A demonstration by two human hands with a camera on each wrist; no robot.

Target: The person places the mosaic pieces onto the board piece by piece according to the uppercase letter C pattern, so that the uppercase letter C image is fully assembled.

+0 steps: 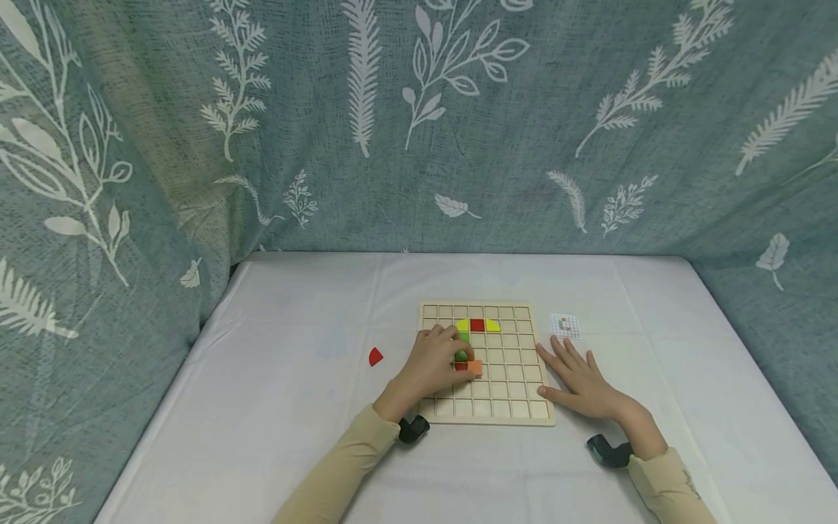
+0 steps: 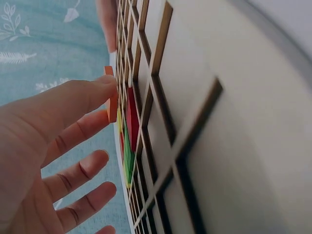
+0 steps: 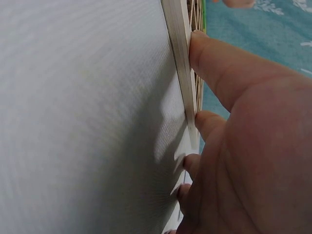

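Between thumb and index finger, my left hand (image 1: 435,358) pinches an orange square tile (image 1: 475,367) over the wooden grid board (image 1: 511,411). In the left wrist view the orange tile (image 2: 111,95) is held on edge, beside a red tile (image 2: 132,119) and a green tile (image 2: 128,156) set in the grid. Farther up the board, a red square (image 1: 477,325) lies between two yellow rounded pieces (image 1: 493,326). My right hand (image 1: 583,382) is spread flat, its thumb and index finger touching the board's right edge. My left fingers partly hide the green pieces (image 1: 461,356).
A loose red quarter-round piece (image 1: 375,356) lies on the white tablecloth (image 1: 288,364) left of the board. Beyond the right hand lies a small printed pattern card (image 1: 564,325). A leaf-patterned curtain (image 1: 393,182) hangs behind the table.
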